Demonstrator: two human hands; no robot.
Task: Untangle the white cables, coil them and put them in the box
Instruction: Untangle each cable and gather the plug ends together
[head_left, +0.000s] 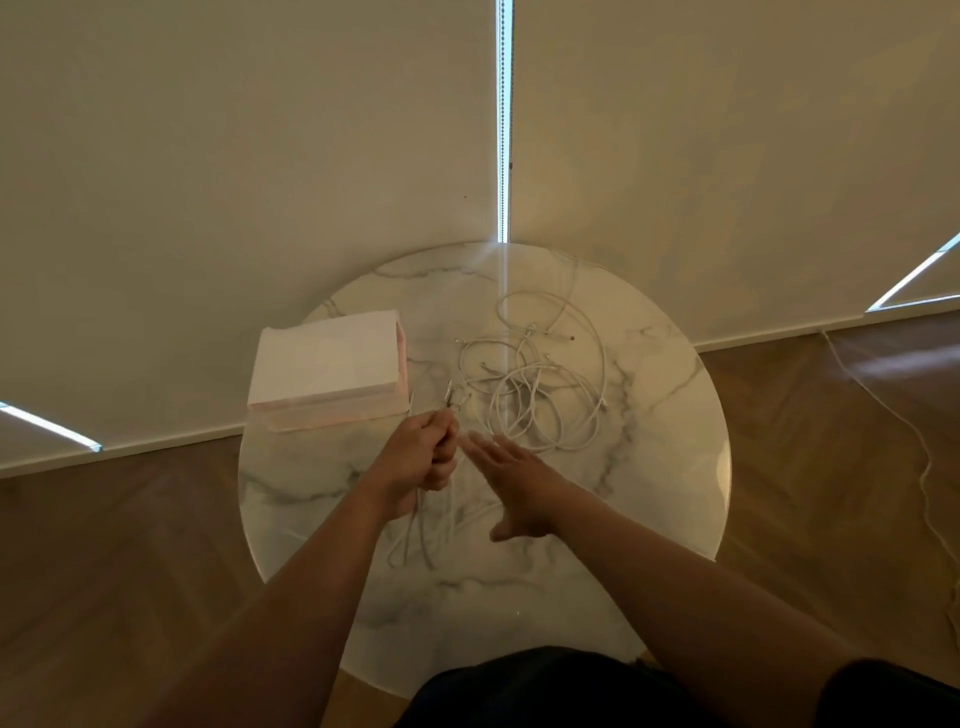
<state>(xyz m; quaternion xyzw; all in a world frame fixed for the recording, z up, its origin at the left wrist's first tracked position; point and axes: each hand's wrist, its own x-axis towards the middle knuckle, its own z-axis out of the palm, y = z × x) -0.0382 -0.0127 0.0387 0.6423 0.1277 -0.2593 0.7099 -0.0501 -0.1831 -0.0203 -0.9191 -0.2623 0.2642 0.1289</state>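
Tangled white cables (519, 382) beside pinkish-white box (324, 361)

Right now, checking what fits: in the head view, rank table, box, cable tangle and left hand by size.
1. table
2. box and cable tangle: look alike, unranked
3. left hand, though nearer the camera

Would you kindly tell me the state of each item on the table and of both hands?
left hand: gripping a white cable, its loops hanging below the fist.
right hand: open, fingers straight, holding nothing.
cable pile: tangled, loose on the table.
box: looks closed, beside the pile.
blinds: lowered.
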